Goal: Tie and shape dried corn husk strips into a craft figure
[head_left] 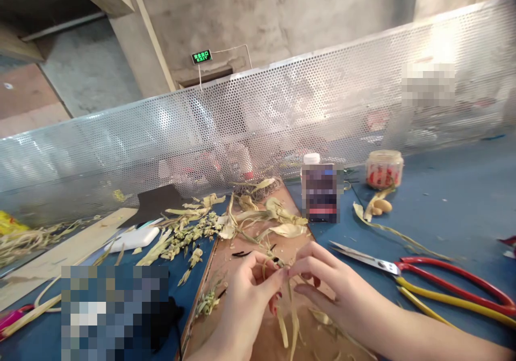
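My left hand (252,291) is closed in a pinch over a brown board (201,328). Its fingertips meet those of my right hand (328,275), also pinched, and both grip narrow dried leaf strips (294,323) that hang down between them. A small dark bit shows at the fingertips, too small to name. Beyond the hands, pale dried leaves (290,230) are heaped on the board. Left of my left hand lies a little greenish dried sprig (207,303). Scissors (387,267) with one red and one yellow handle rest open beside my right forearm.
Knotted dried pieces (191,235) cover the blue table at left, near a white plastic object (135,239). A white-capped bottle (311,158) and a glass jar (384,170) stand at the back. A perforated metal screen (266,113) runs behind. The lower left is pixelated.
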Motion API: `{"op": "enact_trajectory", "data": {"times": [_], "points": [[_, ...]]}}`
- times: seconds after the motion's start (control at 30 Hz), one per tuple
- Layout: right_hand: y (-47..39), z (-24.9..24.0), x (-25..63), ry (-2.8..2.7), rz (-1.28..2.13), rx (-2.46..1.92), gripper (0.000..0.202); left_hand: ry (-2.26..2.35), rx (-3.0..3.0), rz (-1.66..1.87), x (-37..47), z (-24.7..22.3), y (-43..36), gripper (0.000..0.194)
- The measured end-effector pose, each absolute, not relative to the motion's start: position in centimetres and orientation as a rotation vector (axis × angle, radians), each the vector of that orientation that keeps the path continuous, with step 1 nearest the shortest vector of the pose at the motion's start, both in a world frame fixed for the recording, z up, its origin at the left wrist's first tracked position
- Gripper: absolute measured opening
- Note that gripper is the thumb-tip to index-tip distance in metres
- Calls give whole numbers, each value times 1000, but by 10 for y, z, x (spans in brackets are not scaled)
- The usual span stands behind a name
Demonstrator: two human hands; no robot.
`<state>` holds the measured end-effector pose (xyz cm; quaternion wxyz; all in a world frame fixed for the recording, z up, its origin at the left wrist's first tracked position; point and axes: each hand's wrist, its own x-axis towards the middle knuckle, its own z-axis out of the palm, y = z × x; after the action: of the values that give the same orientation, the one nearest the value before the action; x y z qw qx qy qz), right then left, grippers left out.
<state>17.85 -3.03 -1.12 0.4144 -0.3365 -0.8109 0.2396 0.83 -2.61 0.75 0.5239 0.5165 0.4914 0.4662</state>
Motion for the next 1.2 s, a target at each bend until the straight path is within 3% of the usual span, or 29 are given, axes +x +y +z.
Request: {"op": "enact_trajectory", "data": {"times": [0.17, 0.37, 0.5, 0.63, 0.8, 0.93, 1.1, 1.2], "points": [[-29, -8, 181, -2016, 623, -832, 19, 1171, 1223, 1111, 9, 9, -25, 28], [-16, -5, 191, -2005, 835, -876, 30, 1161, 1217, 1118, 6, 8, -21, 28], [-14, -1, 194, -1843, 1173, -851, 13, 1154, 1226, 1106, 7, 8, -22, 30], [-16, 3, 190, -1602, 1279, -782, 24, 1148, 1270, 1066, 9, 7, -24, 33], [-25, 7, 184, -1492, 1304, -854, 24, 1206, 1308, 1064, 10, 6, -24, 36], [-34, 13, 186, -1764, 1115, -908, 19, 1228, 1271, 1061, 8, 6, -23, 36], [-34, 0, 185, -2123, 567, -850, 56, 1193, 1186, 1081, 7, 8, -24, 34], [-31, -15, 179, -2135, 305, -799, 61, 1176, 1183, 1082, 9, 8, -25, 37]]}}
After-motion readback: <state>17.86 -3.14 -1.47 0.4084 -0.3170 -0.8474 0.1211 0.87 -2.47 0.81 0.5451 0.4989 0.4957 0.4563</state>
